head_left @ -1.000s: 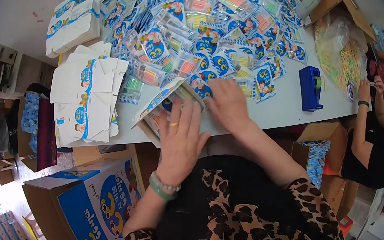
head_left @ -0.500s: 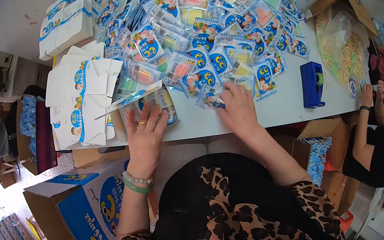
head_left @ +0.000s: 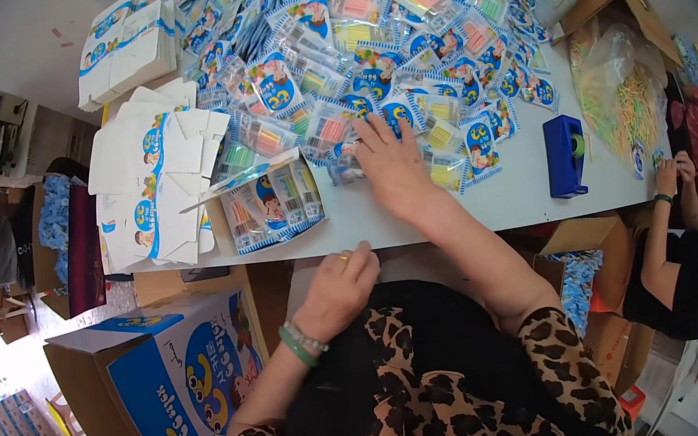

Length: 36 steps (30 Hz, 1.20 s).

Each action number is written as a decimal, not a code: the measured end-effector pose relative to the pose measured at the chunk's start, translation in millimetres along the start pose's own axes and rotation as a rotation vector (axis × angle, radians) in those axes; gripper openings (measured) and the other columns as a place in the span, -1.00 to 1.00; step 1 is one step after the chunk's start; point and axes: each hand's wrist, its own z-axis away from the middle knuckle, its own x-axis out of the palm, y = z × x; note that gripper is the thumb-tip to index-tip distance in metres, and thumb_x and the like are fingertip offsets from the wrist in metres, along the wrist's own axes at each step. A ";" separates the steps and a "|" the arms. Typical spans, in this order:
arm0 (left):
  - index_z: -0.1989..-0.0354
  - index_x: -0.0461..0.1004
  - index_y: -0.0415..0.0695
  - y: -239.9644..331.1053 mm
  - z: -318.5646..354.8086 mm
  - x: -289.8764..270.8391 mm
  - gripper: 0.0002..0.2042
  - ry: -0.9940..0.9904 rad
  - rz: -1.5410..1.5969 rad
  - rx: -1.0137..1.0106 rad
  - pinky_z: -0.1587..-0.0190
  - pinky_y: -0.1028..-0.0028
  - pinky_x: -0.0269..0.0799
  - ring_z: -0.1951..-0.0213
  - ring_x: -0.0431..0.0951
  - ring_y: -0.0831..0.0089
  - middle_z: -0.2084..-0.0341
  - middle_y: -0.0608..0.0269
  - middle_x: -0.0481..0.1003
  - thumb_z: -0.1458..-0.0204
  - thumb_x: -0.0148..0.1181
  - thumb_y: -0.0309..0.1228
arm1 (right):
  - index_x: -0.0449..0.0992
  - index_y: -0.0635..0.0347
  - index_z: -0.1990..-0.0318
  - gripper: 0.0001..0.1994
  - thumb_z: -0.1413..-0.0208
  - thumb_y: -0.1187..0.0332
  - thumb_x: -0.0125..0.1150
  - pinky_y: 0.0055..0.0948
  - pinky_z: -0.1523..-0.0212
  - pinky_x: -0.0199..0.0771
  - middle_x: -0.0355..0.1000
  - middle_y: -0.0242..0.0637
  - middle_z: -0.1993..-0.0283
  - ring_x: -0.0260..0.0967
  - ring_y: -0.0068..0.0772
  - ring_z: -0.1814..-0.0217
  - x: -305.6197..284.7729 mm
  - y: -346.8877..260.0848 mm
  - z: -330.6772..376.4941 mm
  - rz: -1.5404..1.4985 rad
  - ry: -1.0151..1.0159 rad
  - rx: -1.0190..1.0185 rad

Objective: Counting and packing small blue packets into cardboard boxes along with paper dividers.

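Right hand (head_left: 391, 166) spreading flat over light, slippery plastic packets (head_left: 340, 160); left hand (head_left: 343, 286), fingers curled, resting at six o'clock desk (head_left: 421, 216) edge; best pinched by packet edges.

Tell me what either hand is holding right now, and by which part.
Nothing is held. The right hand lies flat on the heap of clear packets; the left hand rests at the table edge.

Packets (head_left: 395, 40) lay heaped across the desk (head_left: 509, 199), with flat cartons (head_left: 149, 180) to their left. A tape dispenser (head_left: 565, 154) stood right of the heap, and a box (head_left: 161, 381) sat on the floor at lower left.
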 end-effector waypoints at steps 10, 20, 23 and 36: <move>0.09 0.44 -0.28 -2.4 -4.4 -1.3 -0.72 0.013 0.697 -0.592 0.16 0.43 0.45 0.26 0.56 0.26 0.19 0.08 0.52 -0.03 0.24 -0.47 | 0.44 0.21 0.16 -0.66 0.18 0.44 0.32 -0.30 -0.01 0.33 0.46 -0.27 0.11 0.40 -0.29 0.06 -37.4 2.5 17.1 -0.652 -0.220 0.673; 0.14 0.44 -0.37 14.9 -25.7 -34.8 -0.71 0.485 0.921 -0.903 0.26 0.54 0.45 0.29 0.52 0.61 0.34 0.16 0.59 -0.02 0.30 -0.46 | 0.39 0.26 0.00 -0.51 0.14 0.36 0.37 -0.39 0.05 0.41 0.49 -0.25 0.11 0.44 -0.40 0.11 -54.4 -87.2 15.3 -0.959 -0.272 0.679; 0.12 0.46 -0.34 1.1 -14.1 -52.3 -0.74 0.623 0.965 -0.911 0.23 0.54 0.48 0.29 0.53 0.58 0.31 0.21 0.58 -0.02 0.27 -0.51 | 0.37 0.25 -0.02 -0.50 0.11 0.32 0.36 -0.38 0.08 0.40 0.46 -0.18 0.17 0.43 -0.37 0.13 -75.6 -85.4 3.3 -1.053 -0.357 0.454; 0.02 0.37 -0.29 -42.2 -7.3 -69.9 -0.76 0.741 0.981 -0.881 0.16 0.55 0.45 0.20 0.50 0.59 0.18 0.23 0.52 -0.15 0.10 -0.53 | 0.52 0.22 0.44 -0.86 0.22 0.41 0.13 -0.21 0.09 0.17 0.30 -0.24 0.38 0.22 -0.24 0.17 -51.3 -119.2 -28.1 0.201 -0.254 -0.101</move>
